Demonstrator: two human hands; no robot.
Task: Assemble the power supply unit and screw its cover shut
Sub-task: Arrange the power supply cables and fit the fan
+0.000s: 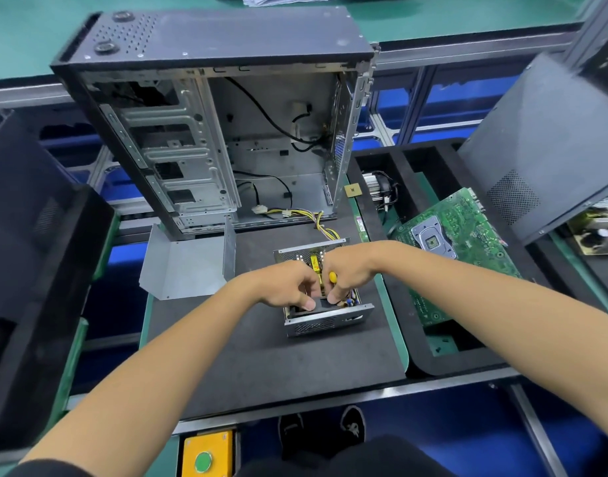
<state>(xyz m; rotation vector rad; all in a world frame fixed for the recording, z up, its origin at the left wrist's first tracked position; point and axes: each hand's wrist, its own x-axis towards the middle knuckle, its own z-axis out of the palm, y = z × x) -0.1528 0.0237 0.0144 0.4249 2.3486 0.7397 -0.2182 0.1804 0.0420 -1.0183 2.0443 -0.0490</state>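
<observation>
Nearest, a yellow box with a green button (pixel 206 454) sits at the worktop (pixel 261 366) edge. On the dark mat, the open power supply unit (pixel 325 316) lies uncovered. Both hands work inside it: the left hand (pixel 289 287) has its grip curled, contents not discernible; the right hand (pixel 347 273) has its grip closed around a yellow-handled screwdriver (pixel 332 277). The bent metal cover (pixel 185 266) lies to the left, apart. Yellow cables (pixel 316 218) run toward the open computer case (pixel 223 125) behind. A green motherboard (pixel 461 235) rests right.
</observation>
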